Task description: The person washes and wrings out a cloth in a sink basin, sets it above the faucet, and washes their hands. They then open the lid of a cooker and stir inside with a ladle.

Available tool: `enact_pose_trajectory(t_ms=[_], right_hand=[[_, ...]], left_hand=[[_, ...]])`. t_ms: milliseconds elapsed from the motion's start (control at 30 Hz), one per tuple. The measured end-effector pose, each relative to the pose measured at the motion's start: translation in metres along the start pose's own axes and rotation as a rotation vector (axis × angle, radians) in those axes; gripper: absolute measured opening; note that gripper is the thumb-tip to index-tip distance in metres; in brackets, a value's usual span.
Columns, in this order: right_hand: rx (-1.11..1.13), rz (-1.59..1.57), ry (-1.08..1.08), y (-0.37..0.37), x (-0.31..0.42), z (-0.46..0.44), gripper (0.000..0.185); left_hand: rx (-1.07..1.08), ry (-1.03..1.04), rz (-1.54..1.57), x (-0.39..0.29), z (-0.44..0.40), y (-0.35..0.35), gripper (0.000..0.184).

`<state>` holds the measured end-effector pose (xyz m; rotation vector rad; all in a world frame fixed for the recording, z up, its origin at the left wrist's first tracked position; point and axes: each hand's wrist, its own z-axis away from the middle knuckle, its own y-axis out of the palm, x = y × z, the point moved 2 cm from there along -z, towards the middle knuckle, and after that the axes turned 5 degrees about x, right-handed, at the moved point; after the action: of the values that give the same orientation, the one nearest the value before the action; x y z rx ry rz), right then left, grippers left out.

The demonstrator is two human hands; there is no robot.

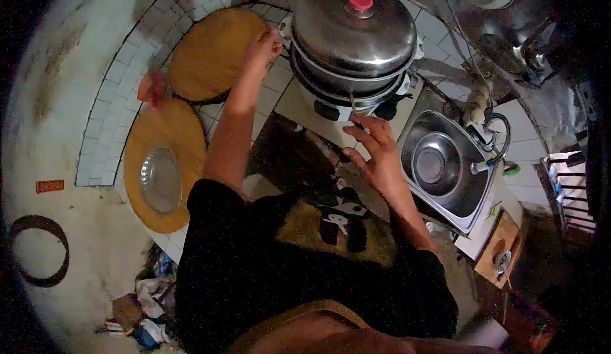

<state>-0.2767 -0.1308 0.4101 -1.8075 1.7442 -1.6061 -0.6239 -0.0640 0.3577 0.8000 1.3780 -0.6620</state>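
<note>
My left hand (264, 45) is raised over the right edge of a round wooden board (213, 52), its fingers curled together; whether they hold anything is too small to tell. A thin stick-like utensil (353, 103) rises from the fingers of my right hand (372, 144), in front of a large metal pot (347, 80). The pot wears a domed metal lid (350, 36) with a red knob (360, 1). It stands on a white appliance (337, 111) between and beyond my hands.
A metal sink (455, 195) with a tap (487, 163) lies at right. Another round wooden board (137, 157) bears a clear dish (160, 179) at left. A wooden board (499, 246) lies at lower right. Clutter (149, 297) sits at lower left.
</note>
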Motion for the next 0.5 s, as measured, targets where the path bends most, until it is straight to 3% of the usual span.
enact_pose_trajectory(t_ms=[67, 200, 267, 400, 500], right_hand=[[0.022, 0.007, 0.006, 0.007, -0.008, -0.002, 0.034], [0.025, 0.072, 0.058, 0.005, -0.009, -0.008, 0.028], [0.021, 0.090, 0.126, 0.007, -0.005, -0.012, 0.027], [0.093, 0.252, 0.276, 0.019, -0.006, -0.022, 0.026], [0.127, 0.309, 0.333, 0.028, -0.017, -0.025, 0.026]], left_hand=[[0.104, -0.150, 0.203, 0.007, -0.022, 0.001, 0.028], [0.314, -0.224, 0.231, 0.017, -0.059, -0.012, 0.022], [0.462, -0.374, 0.249, 0.022, -0.069, -0.016, 0.019], [0.579, -0.307, 0.364, 0.036, -0.086, -0.012, 0.018], [0.507, -0.179, 0.144, 0.048, -0.095, -0.014, 0.016]])
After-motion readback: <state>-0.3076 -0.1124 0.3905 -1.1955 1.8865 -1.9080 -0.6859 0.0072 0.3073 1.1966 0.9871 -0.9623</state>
